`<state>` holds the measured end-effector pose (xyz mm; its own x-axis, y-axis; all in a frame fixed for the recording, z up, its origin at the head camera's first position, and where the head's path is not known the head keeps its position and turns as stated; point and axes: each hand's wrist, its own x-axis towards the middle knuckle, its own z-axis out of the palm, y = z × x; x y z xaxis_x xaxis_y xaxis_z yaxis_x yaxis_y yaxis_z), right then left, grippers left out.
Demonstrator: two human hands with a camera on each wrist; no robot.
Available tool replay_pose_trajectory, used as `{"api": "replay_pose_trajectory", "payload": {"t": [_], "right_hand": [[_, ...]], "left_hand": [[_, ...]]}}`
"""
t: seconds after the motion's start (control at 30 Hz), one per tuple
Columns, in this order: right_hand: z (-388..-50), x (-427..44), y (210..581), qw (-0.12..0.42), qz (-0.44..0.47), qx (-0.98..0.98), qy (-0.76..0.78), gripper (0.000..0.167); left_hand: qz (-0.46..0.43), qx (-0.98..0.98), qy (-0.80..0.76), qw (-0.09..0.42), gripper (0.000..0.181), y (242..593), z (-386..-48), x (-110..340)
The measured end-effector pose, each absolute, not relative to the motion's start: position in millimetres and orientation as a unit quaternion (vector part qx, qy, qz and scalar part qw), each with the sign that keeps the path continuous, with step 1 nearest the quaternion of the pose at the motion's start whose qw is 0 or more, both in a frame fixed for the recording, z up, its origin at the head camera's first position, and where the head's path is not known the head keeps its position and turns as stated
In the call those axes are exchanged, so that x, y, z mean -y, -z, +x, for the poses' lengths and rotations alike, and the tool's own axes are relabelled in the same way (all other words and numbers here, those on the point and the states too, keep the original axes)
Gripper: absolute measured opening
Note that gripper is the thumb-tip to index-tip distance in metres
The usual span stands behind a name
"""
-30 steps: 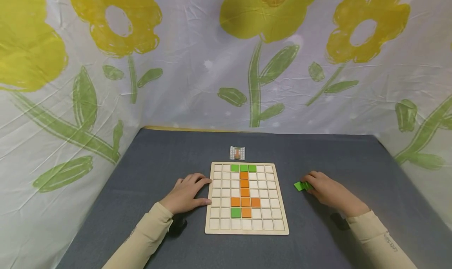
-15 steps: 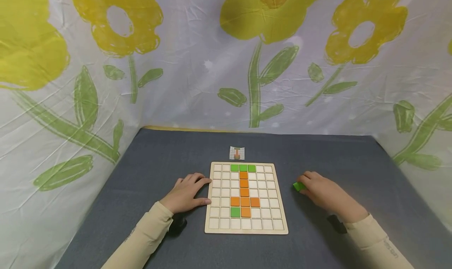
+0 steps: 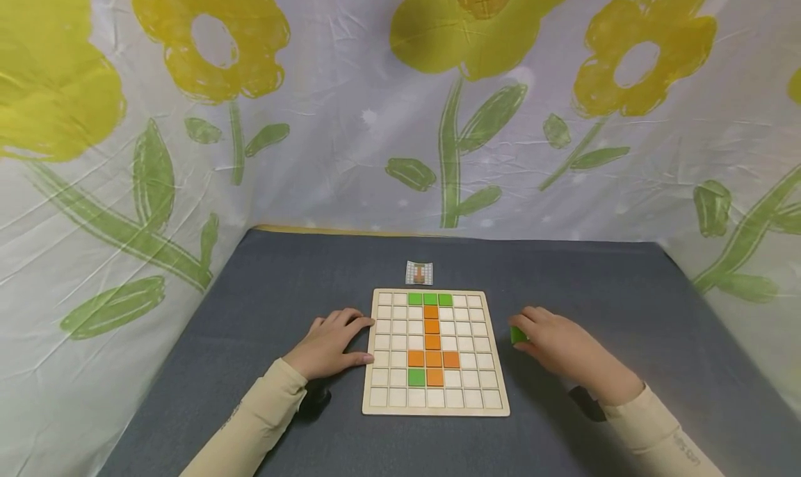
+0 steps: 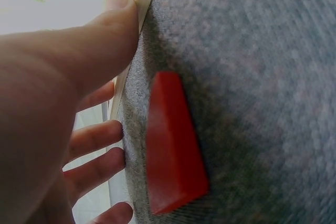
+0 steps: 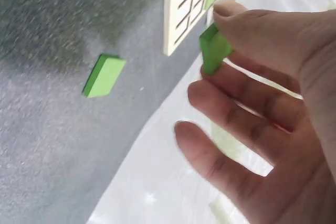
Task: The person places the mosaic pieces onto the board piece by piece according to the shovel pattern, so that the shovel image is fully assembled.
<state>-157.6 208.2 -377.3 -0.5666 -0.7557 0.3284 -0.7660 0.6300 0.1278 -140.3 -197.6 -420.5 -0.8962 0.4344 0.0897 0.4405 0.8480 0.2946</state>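
Note:
A wooden grid board [image 3: 436, 412] lies on the table, with orange tiles [image 3: 432, 342] in a column and a short crossing row, plus green tiles [image 3: 430, 299] along its far row and one near the front. My left hand [image 3: 327, 345] touches the board's left edge with thumb and fingertips. Under it, a red block [image 4: 176, 145] shows in the left wrist view. To the right of the board, my right hand [image 3: 566, 348] pinches a green tile [image 5: 214, 48] between thumb and forefinger, above the table. Another green tile [image 5: 105, 76] lies on the cloth, hidden from the head view.
A small card [image 3: 419, 272] with a printed grid pattern lies just beyond the board. The dark table cloth [image 3: 313, 261] spreads around it. A white curtain [image 3: 325, 150] with painted yellow flowers hangs behind and at both sides.
My right hand has moved left toward the board with the green tile pinched in it. The left hand stays at the board's edge.

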Motion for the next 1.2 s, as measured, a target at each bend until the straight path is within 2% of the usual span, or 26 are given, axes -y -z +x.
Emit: {"api": "replay_pose_trajectory", "payload": {"t": [0.17,0.43,0.73,1.2], "right_hand": [[-154,-199,376,0.184,0.440,0.879,-0.020,0.042],[-151,-188,383,0.165,0.449,0.878,-0.017,0.036],[-144,-169,390,0.154,0.468,0.869,-0.043,0.034],[-133,-139,392,0.079,0.494,0.862,-0.084,0.029]], "left_hand": [[-0.226,0.961,0.158,0.010,0.063,422,-141,198],[-0.215,0.965,0.151,-0.010,0.062,418,-140,196],[-0.219,0.964,0.148,-0.003,0.062,419,-141,197],[-0.221,0.964,0.150,-0.001,0.062,418,-141,197]]}}
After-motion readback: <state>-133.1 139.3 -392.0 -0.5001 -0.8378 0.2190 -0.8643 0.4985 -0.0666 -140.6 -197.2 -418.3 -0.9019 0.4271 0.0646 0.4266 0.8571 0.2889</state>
